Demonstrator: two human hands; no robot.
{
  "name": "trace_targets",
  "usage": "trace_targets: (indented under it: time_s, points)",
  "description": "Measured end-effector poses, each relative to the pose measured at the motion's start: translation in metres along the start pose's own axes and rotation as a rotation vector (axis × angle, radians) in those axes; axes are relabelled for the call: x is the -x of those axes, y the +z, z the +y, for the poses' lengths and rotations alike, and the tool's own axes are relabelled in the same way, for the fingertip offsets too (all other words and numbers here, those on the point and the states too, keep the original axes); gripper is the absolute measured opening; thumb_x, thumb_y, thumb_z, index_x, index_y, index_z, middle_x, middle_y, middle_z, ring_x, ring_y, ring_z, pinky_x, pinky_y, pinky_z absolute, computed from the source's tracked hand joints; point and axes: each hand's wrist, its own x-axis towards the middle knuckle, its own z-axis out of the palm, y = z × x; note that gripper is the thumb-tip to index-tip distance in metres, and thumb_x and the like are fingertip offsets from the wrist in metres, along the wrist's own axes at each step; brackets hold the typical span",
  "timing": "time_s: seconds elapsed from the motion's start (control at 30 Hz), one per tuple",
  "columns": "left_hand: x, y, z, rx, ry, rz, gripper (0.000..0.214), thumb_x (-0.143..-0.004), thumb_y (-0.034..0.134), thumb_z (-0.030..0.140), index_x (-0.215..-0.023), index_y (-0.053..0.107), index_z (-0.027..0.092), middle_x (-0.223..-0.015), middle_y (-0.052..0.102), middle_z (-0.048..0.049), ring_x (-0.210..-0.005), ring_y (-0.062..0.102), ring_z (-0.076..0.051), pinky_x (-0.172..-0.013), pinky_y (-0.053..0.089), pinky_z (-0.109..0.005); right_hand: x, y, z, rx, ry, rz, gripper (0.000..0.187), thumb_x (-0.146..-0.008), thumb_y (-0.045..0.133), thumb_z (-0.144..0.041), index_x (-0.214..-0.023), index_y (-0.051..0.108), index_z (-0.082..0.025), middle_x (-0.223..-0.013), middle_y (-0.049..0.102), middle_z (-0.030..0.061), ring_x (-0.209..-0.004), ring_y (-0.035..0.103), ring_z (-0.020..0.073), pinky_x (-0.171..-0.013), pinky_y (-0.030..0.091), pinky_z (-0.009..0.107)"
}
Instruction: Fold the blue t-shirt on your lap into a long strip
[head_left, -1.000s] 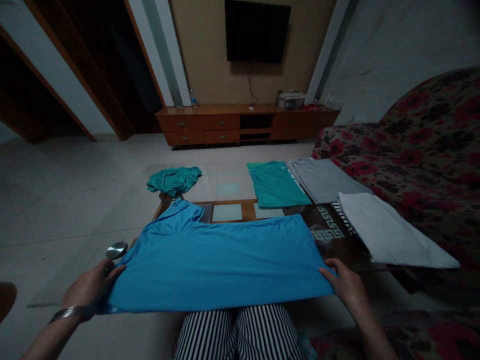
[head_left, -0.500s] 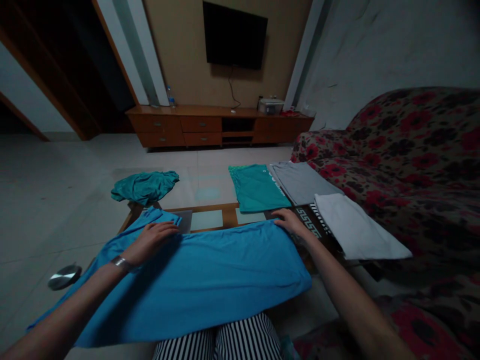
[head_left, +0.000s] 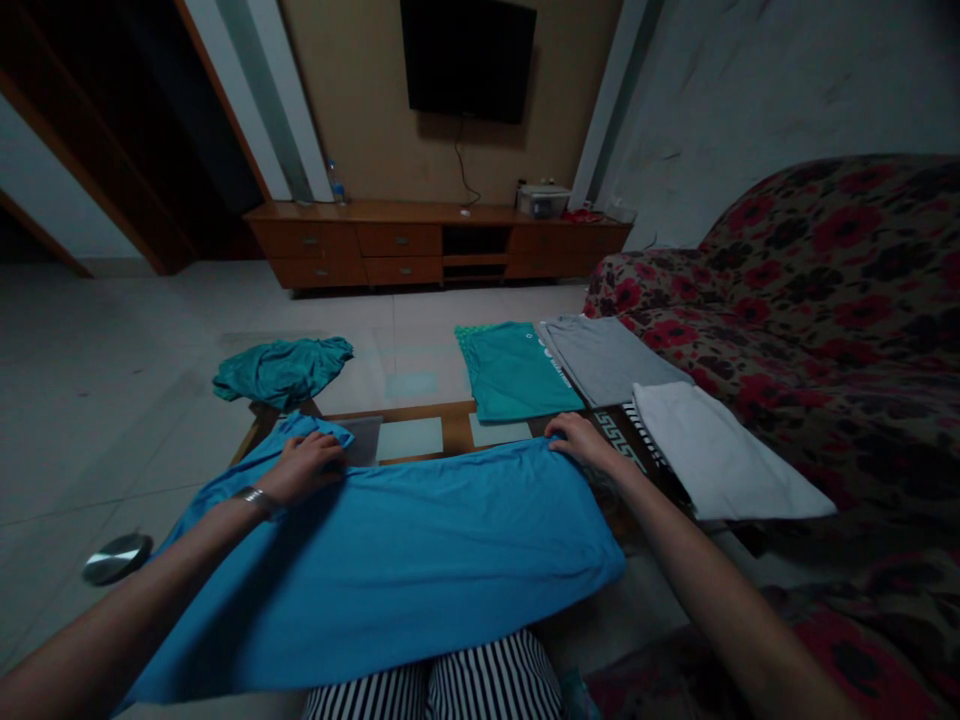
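A bright blue shirt [head_left: 405,560] lies spread across the near end of the glass coffee table [head_left: 420,437] and over my lap. My left hand [head_left: 304,467] rests on the shirt's far left edge by the sleeve, fingers curled onto the cloth. At the far right corner of the shirt, my right hand [head_left: 581,440] grips the fabric edge with bent fingers. A metal bracelet [head_left: 253,497] is on my left wrist.
On the table's far side lie a crumpled teal garment [head_left: 281,370], a folded teal garment [head_left: 514,372], a folded grey one [head_left: 604,358] and a folded white one [head_left: 720,455]. A floral sofa [head_left: 825,330] is at right. A round metal object [head_left: 116,558] sits left.
Both hands left the shirt's near corners and reached to its far edge. Over the last half second they shifted only slightly; the shirt lies flatter.
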Motion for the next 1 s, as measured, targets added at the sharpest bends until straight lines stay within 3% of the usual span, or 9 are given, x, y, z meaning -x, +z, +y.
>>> trace_targets:
  time_s: [0.17, 0.37, 0.5, 0.63, 0.73, 0.83, 1.0]
  points:
    - [0.002, -0.001, 0.0, 0.019, -0.023, 0.024, 0.015, -0.073, 0.056, 0.03, -0.082, 0.064, 0.022, -0.098, 0.062, -0.0062, -0.101, 0.049, -0.027, -0.086, 0.032, -0.038, -0.003, -0.005, -0.003, 0.034, 0.021, -0.004, 0.006, -0.076, 0.067, -0.025, -0.079, 0.065, -0.02, -0.088, 0.065, 0.0041, -0.088, 0.053, 0.0199, -0.08, 0.036, 0.03]
    - [0.004, 0.0, -0.007, 0.051, -0.116, 0.014, 0.016, -0.074, 0.052, 0.028, -0.085, 0.061, 0.022, -0.093, 0.061, -0.0047, -0.097, 0.051, -0.025, -0.084, 0.032, -0.037, -0.006, -0.005, -0.006, 0.002, 0.052, 0.073, 0.01, -0.081, 0.062, -0.027, -0.08, 0.062, -0.017, -0.087, 0.063, 0.0059, -0.086, 0.053, 0.0193, -0.077, 0.037, 0.028]
    - [0.003, 0.003, -0.007, 0.052, -0.161, 0.003, 0.015, -0.075, 0.051, 0.027, -0.084, 0.061, 0.021, -0.091, 0.06, -0.006, -0.096, 0.051, -0.026, -0.083, 0.031, -0.039, -0.007, 0.002, -0.012, 0.023, 0.101, 0.058, 0.015, -0.077, 0.065, -0.027, -0.088, 0.064, -0.018, -0.094, 0.065, 0.0069, -0.091, 0.054, 0.0204, -0.079, 0.038, 0.029]
    - [0.004, 0.006, -0.003, 0.028, -0.139, 0.019, 0.015, -0.076, 0.051, 0.026, -0.084, 0.062, 0.019, -0.094, 0.059, -0.0082, -0.098, 0.05, -0.029, -0.081, 0.032, -0.04, -0.005, 0.003, -0.014, -0.098, 0.12, 0.053, 0.011, -0.075, 0.06, -0.026, -0.078, 0.064, -0.017, -0.086, 0.066, 0.0048, -0.084, 0.057, 0.0175, -0.076, 0.039, 0.026]
    - [0.005, 0.009, 0.001, 0.002, -0.16, 0.046, 0.014, -0.077, 0.052, 0.026, -0.083, 0.062, 0.019, -0.097, 0.059, -0.0091, -0.098, 0.049, -0.03, -0.078, 0.033, -0.04, -0.001, 0.003, -0.011, -0.217, 0.316, 0.159, 0.017, -0.076, 0.054, -0.029, -0.08, 0.064, -0.016, -0.082, 0.066, 0.0028, -0.078, 0.06, 0.0155, -0.072, 0.042, 0.023]
    - [0.005, 0.013, 0.009, -0.015, -0.211, 0.112, 0.014, -0.079, 0.052, 0.026, -0.086, 0.061, 0.019, -0.099, 0.059, -0.0095, -0.098, 0.049, -0.03, -0.079, 0.034, -0.041, 0.003, 0.006, -0.007, -0.191, 0.512, 0.238, 0.022, -0.077, 0.053, -0.033, -0.085, 0.065, -0.015, -0.087, 0.068, 0.0067, -0.083, 0.062, 0.0187, -0.073, 0.044, 0.026]
    - [0.008, 0.026, 0.028, -0.011, -0.293, 0.346, 0.03, -0.085, 0.052, 0.029, -0.112, 0.055, 0.016, -0.118, 0.055, -0.013, -0.109, 0.047, -0.029, -0.086, 0.035, -0.041, 0.009, 0.012, -0.02, 0.121, 0.656, 0.211, 0.028, -0.085, 0.051, -0.039, -0.096, 0.065, -0.016, -0.087, 0.067, 0.0126, -0.083, 0.063, 0.0246, -0.07, 0.042, 0.032]
